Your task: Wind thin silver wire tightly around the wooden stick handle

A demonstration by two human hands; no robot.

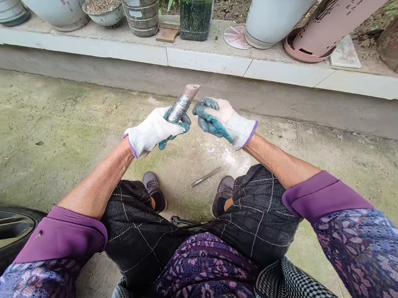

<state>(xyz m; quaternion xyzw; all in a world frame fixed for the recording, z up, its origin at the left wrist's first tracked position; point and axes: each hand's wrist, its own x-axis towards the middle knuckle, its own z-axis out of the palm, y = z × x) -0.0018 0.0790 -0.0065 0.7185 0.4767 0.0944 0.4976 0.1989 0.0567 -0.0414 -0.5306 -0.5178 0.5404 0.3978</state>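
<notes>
My left hand (154,131), in a white knit glove with a green rubber palm, grips a wooden stick wound with silver wire (180,107). The bare wooden end (192,90) sticks out at the top, tilted up and to the right. My right hand (222,121), in a matching glove, is held palm up and slightly cupped just right of the wire coil. Its green fingertips are close to the coil, with a small gap between them. A short metal rod (206,177) lies on the concrete ground beyond my knees, between my feet.
A pair of pliers (186,221) rests between my knees. A black car tyre (9,225) sits at the lower left. Ahead, a low concrete ledge (208,62) holds several pots and planters, with a pink cylinder (339,19) lying at the right.
</notes>
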